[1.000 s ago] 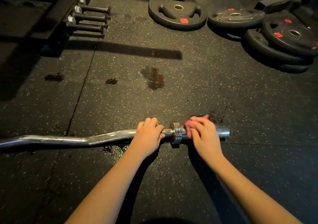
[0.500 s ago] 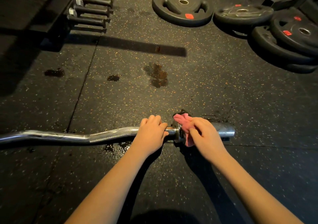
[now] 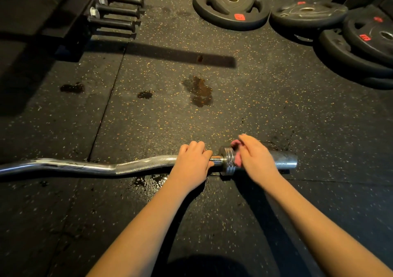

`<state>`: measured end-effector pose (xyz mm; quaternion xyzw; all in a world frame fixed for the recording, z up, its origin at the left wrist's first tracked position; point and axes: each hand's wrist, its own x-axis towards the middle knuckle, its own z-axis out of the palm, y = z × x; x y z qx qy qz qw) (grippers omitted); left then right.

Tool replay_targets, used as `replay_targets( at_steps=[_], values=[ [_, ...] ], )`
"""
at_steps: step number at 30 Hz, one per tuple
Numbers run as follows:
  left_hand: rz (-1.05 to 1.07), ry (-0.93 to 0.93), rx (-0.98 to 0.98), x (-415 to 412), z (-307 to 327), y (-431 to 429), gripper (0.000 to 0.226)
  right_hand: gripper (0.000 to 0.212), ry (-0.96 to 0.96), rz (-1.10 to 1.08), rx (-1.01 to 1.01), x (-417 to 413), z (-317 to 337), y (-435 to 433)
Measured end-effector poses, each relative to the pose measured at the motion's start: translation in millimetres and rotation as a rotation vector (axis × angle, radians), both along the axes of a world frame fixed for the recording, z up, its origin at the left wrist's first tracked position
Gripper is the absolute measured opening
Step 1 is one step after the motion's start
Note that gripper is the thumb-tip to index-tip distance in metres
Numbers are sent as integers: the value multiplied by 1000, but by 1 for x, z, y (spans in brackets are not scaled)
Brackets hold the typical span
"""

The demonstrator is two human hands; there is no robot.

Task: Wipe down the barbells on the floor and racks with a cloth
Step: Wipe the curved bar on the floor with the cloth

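A chrome curl barbell [image 3: 89, 167] lies across the dark rubber floor, its wavy shaft running to the left edge. My left hand [image 3: 192, 163] grips the shaft just left of the ringed collar [image 3: 228, 160]. My right hand [image 3: 256, 158] holds a pink cloth [image 3: 236, 158] wrapped on the sleeve [image 3: 284, 159], right beside the collar. Only a small part of the cloth shows between the collar and my fingers.
Black weight plates [image 3: 230, 5] with red labels lie at the back, with a stack [image 3: 357, 49] at the right. A dark rack [image 3: 70, 15] with several pegs [image 3: 116, 10] stands back left. Wet patches [image 3: 200, 92] mark the floor beyond the bar.
My right hand with the cloth has rolled over the top of the sleeve next to the collar, so less of the cloth shows. My left hand keeps its grip on the shaft.
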<state>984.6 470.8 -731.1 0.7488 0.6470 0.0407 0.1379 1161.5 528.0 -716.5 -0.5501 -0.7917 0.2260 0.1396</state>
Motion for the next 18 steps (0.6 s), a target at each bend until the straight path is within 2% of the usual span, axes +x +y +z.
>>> replay_targets(
  at_steps=[3,5,6,8,10,11,13,15,18],
  values=[
    [0,7,-4,-1,0,1,35,11,46,142,-14,-11,-6,-18],
    [-9,9,-13,-1,0,0,36,24,3,246,46,18,-3,-31],
    [-14,8,-16,-1,0,0,36,32,-59,250,88,33,-3,-31],
    [-21,2,-13,-2,0,1,36,32,-91,136,114,44,-7,-23],
    [-22,11,-6,-4,0,6,35,34,34,-60,52,22,-6,-18],
    [-16,15,-10,-4,-1,9,35,38,128,-89,-31,7,-3,-19],
    [-7,30,-13,-5,-1,12,35,37,231,21,-110,-5,-3,-25],
    [-11,47,-30,-5,-1,14,35,40,101,142,-70,11,-6,-23],
    [-12,46,-42,-5,0,15,34,36,-117,14,90,43,-7,-2]
  ],
)
